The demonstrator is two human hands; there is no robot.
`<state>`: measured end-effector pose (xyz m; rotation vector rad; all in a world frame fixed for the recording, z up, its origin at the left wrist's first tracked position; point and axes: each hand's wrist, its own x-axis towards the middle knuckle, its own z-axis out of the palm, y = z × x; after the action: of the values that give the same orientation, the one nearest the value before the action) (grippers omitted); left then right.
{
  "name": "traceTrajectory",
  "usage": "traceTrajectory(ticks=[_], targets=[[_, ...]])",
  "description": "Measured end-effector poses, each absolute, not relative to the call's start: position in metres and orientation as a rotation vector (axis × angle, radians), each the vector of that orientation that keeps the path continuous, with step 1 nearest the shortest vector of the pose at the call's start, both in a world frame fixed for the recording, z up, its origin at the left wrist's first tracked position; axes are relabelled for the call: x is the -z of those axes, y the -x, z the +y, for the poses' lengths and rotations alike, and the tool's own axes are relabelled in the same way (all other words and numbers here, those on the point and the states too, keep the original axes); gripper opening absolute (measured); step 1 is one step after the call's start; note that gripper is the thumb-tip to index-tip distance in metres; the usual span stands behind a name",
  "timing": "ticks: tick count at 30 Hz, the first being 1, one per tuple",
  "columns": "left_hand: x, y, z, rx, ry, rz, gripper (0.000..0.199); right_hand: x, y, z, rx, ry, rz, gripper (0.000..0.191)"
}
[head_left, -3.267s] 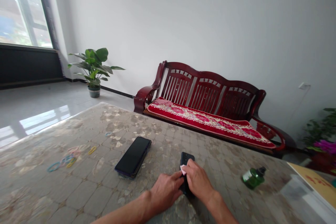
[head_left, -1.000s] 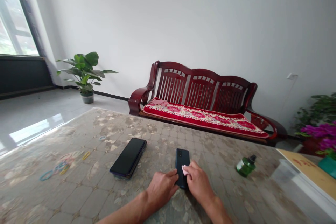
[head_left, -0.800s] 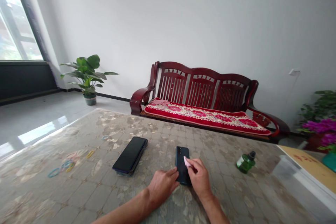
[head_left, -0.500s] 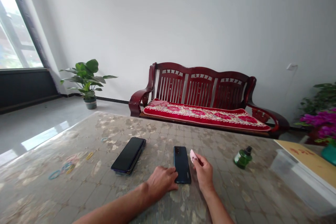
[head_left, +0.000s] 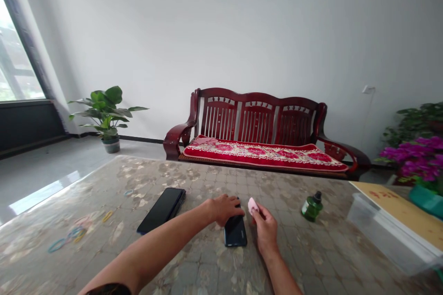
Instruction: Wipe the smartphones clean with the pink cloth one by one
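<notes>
A dark blue smartphone (head_left: 236,232) lies back side up on the table in front of me. My left hand (head_left: 224,209) reaches over its upper end, fingers curled across it, covering the camera area. Just right of the phone, my right hand (head_left: 266,225) is raised a little and pinches a small pale pink pad (head_left: 253,205) between thumb and fingers; its exact kind is unclear. The pad is apart from the phone. Left of my left forearm lies a stack of black-screened phones (head_left: 162,211), partly hidden by the arm.
A green bottle with a black cap (head_left: 312,206) stands to the right. Beyond it is a clear plastic box (head_left: 377,235) under a tan board (head_left: 401,207). Colored rubber bands (head_left: 71,235) lie at the left of the patterned table (head_left: 180,262). A wooden bench (head_left: 258,122) stands behind.
My left hand has moved from the phone's lower left edge up over its top end. The right hand still holds the pink pad beside the phone. The view has tilted slightly.
</notes>
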<state>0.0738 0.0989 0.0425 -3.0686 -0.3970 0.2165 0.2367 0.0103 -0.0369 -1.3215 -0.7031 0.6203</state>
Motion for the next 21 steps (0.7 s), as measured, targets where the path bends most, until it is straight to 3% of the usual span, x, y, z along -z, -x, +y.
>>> traceTrajectory(ticks=[10, 14, 21], targets=[[-0.038, -0.07, 0.113, -0.25, 3.069, -1.005, 0.073, 0.039, -0.239, 0.014, -0.624, 1.307, -0.682, 0.049], [-0.029, -0.066, 0.099, -0.073, 2.993, -1.34, 0.069, 0.037, -0.238, 0.013, -0.627, 1.311, -0.683, 0.051], [-0.009, -0.018, 0.088, 0.378, 3.1, -1.404, 0.081, 0.045, -0.24, 0.016, -0.494, 1.352, -0.829, 0.045]])
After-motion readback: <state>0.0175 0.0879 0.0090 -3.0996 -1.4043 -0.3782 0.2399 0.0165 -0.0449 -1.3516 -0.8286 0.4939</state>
